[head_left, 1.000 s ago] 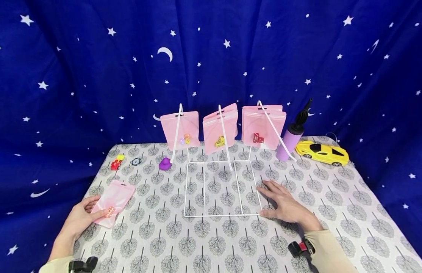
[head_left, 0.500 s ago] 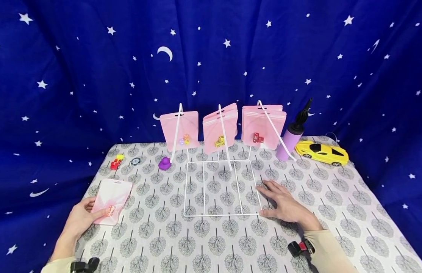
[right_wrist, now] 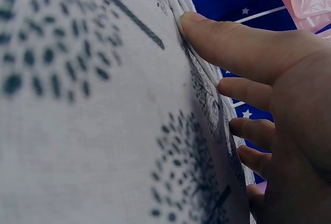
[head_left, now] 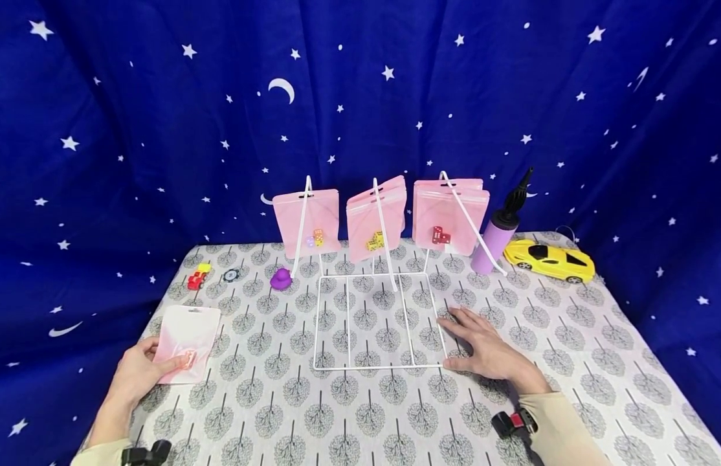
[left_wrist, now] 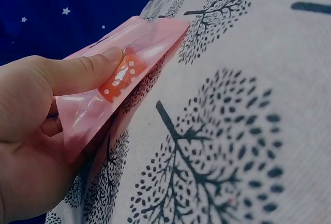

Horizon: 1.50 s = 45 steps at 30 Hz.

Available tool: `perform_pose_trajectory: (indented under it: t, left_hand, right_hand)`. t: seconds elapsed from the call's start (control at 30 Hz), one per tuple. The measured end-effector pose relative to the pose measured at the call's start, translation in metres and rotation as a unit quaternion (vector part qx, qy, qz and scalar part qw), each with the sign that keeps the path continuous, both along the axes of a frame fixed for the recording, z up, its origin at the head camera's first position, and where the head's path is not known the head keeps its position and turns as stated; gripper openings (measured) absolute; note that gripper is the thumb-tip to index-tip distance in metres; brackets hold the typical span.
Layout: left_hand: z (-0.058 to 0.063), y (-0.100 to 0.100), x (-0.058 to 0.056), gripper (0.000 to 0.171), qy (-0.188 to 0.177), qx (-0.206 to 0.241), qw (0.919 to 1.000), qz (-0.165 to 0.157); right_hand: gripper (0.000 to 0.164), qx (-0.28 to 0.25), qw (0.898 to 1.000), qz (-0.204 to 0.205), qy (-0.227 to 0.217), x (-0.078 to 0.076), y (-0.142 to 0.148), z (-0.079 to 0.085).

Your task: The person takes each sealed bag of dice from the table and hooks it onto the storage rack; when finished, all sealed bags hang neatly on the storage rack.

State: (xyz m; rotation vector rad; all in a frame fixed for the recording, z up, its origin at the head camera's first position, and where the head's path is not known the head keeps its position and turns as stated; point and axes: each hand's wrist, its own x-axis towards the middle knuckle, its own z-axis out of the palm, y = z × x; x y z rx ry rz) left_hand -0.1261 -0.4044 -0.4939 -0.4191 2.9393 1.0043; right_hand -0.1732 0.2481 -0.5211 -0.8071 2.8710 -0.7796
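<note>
My left hand pinches a pink zip bag at the table's left side, thumb on top. Orange dice with white dots show through the bag beside the thumb in the left wrist view. My right hand rests on the table with spread fingers, at the right edge of a white wire display rack. Three hooks of that rack carry pink bags: a left bag with mixed dice, a middle bag with yellow dice and a right bag with red dice.
A purple rubber duck, a round grey token and a red-and-yellow toy car lie at the back left. Behind the right hand stand a purple hand pump and a yellow toy sports car. A starry blue curtain closes the back.
The left hand has turned the pink bag more upright and shifted it slightly left. My right hand and the rack have stayed put.
</note>
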Motion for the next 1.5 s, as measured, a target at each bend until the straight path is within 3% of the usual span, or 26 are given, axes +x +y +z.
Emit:
perform_pose_trajectory:
  t: [0.2, 0.53, 0.8, 0.9, 1.17, 1.5]
  left_hand:
    - [0.002, 0.002, 0.000, 0.083, -0.030, 0.009, 0.9995, 0.007]
    - [0.006, 0.002, 0.001, 0.071, -0.012, 0.015, 0.9996, 0.019]
    - [0.007, 0.005, 0.002, 0.071, -0.019, 0.026, 0.9991, 0.028]
    - [0.009, 0.010, 0.003, 0.070, -0.012, 0.021, 0.9992, 0.031]
    - [0.022, 0.026, 0.003, 0.057, 0.033, 0.063, 0.9973, 0.019]
    - [0.037, 0.044, 0.004, 0.053, 0.065, 0.097, 0.9931, 0.005]
  right_hand:
    - [0.085, 0.000, 1.000, 0.001, -0.002, 0.000, 0.000, -0.001]
    - [0.085, -0.002, 1.000, 0.001, 0.000, -0.001, 0.000, 0.000]
    - [0.085, -0.001, 1.000, -0.004, -0.008, 0.000, 0.000, -0.001]
    - [0.085, 0.001, 1.000, -0.004, -0.008, 0.000, 0.000, -0.001]
    - [0.084, -0.006, 1.000, 0.001, 0.007, 0.001, 0.000, 0.001]
    - [0.084, 0.006, 1.000, 0.000, 0.003, 0.000, -0.001, 0.001]
